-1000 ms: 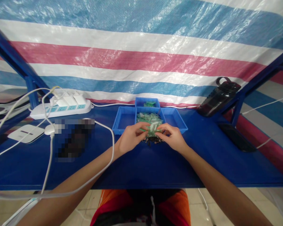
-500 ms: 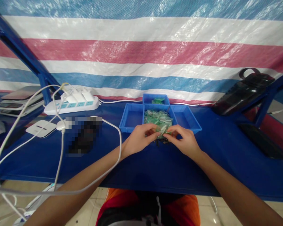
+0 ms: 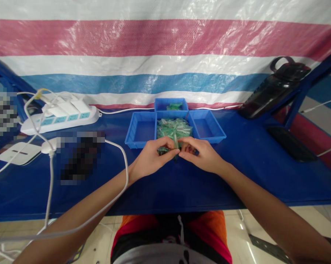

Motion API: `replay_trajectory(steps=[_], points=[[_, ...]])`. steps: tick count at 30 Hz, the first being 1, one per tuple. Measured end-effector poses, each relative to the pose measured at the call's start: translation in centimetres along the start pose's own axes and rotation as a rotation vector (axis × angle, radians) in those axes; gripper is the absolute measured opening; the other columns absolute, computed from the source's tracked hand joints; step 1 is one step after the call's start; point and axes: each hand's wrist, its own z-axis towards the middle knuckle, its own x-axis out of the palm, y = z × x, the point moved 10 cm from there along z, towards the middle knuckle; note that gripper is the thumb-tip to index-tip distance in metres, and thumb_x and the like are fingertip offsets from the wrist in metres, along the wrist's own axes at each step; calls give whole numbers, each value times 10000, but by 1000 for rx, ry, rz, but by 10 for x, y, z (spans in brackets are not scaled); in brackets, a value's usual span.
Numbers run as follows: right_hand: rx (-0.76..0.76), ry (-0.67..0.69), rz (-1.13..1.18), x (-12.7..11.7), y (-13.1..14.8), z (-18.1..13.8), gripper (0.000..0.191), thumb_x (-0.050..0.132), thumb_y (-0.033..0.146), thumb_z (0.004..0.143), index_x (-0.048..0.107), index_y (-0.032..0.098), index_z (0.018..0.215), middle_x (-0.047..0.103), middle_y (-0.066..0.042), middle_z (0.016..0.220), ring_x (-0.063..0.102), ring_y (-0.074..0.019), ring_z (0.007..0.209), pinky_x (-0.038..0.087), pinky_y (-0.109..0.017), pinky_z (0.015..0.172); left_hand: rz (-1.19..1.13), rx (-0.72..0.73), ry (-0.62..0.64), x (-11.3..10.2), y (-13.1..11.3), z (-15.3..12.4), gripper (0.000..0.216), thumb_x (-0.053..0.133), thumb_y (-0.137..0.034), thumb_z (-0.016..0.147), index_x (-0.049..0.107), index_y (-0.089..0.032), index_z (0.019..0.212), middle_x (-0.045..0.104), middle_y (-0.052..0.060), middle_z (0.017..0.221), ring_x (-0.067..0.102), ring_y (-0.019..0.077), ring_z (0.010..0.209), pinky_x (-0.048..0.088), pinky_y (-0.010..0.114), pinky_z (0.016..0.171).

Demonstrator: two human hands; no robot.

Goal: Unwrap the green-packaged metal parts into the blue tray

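Strip: now pointing straight toward counter's front edge, handling continuing
Left hand: pinching it
Right hand: curling half-open, hold unclear

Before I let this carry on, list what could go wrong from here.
The slim green strip sits upright in the left hand's grip; if that loosens, it may drop among the similar green pieces just beyond and be hard to pick out.

The white cable passes in front of the left forearm, so a sideways pull of that arm might snag it.
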Motion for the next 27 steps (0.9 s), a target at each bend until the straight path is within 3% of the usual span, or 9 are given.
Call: replay_trajectory(steps=[4,8,11,15,19,23,27], points=[[-15,12,-2,4,3,-2,379,606,425,830,571,190,1125,644,-15,800,587,-128,629,467,-219,552,35,67,37,4,-11,-1,170,552,-302,881,609,-154,821,635,15,804,583,130,763,451,225,744],[-22,-38,-38,1,4,-2,310,584,381,852,584,182,1089,626,-6,746,560,-119,583,465,-225,554,46,107,73,8,-18,-3,222,475,-312,923,628,-154,892,649,40,858,596,147,815,457,246,784],[-8,-54,-37,0,0,-1,195,535,322,884,612,188,1002,629,-17,763,571,-129,617,466,-233,579,45,56,7,2,-9,-2,216,484,-338,916,604,-159,938,643,26,832,603,137,765,470,227,714],[39,-86,27,-4,-9,0,196,528,309,888,619,184,1008,622,-19,759,564,-131,601,450,-237,561,38,-43,-115,-11,8,0,271,526,-359,889,519,-168,1082,582,-28,695,557,96,570,430,184,546],[43,-23,68,3,-12,0,214,513,333,901,622,190,1017,619,-15,725,564,-137,609,438,-237,571,121,-58,-109,-16,10,2,334,542,-350,875,510,-170,1155,585,-33,697,552,93,558,417,184,547],[46,-36,100,1,-14,1,196,541,327,888,630,177,978,596,-2,693,531,-118,575,414,-224,547,207,-3,-38,-12,3,3,205,510,-351,895,583,-160,906,545,-49,615,508,80,530,391,180,543],[117,-137,209,-10,-29,1,182,607,344,838,610,179,916,583,8,694,527,-117,582,400,-218,518,252,23,-33,-9,1,2,288,483,-337,908,518,-155,688,531,-46,563,487,74,503,362,183,520]])
